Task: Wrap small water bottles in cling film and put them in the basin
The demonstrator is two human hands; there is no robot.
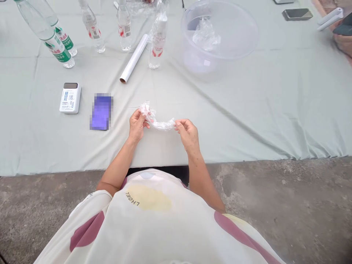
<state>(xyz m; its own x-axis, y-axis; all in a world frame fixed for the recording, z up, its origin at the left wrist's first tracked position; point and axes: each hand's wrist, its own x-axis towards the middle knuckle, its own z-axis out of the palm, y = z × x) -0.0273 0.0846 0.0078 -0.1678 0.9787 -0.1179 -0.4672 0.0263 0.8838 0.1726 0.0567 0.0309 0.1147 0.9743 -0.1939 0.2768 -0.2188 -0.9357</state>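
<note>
A crumpled strip of clear plastic wrap [163,125] stretches between my two hands, just above the cloth-covered table. My left hand [136,124] is closed on its bunched left end, which sticks up past the fingertips. At the other end, the thumb and fingers of my right hand [188,134] pinch the twisted tip. The middle of the strip sags a little. Beyond my hands lies a white roll [134,59] with a brown cardboard core, which looks like a roll of plastic film.
Several water bottles [58,51] stand at the back left, one bottle [157,46] beside the roll. A clear plastic basin [233,53] holds crumpled film [206,35]. A white power bank [70,98] and a blurred purple phone-shaped item [101,112] lie left. At far right are a phone [297,14] and someone's hand [343,44].
</note>
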